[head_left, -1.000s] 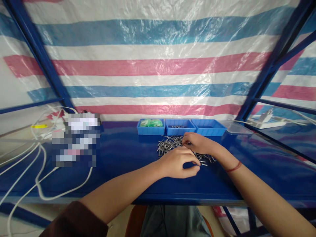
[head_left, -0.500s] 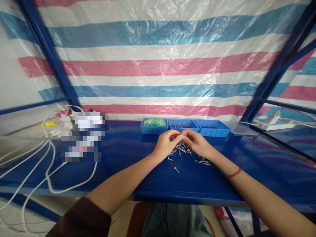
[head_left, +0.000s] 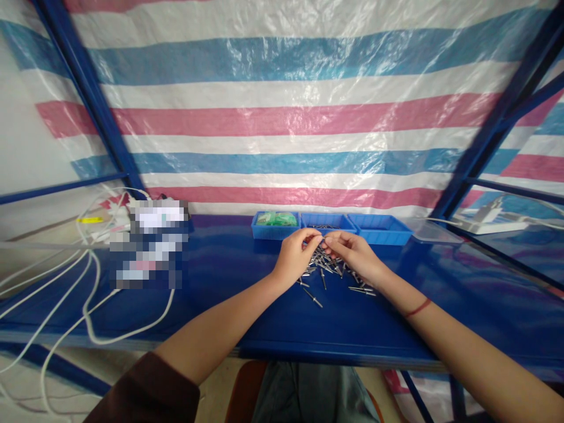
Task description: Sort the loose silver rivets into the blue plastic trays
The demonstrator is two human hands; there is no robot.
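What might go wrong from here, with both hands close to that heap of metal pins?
1. The left hand and right hand sit right by the heap of metal pins, so a finger could scatter some.
2. Anything small pinched there might slip back among them; what is held is too small to make out.
3. One loose pin lies apart on the blue table, toward its front edge, where the left forearm could brush it.

Open tabletop (head_left: 229, 264) left and right of metal pins (head_left: 326, 262) — passable; bins (head_left: 328, 220) bar the back.
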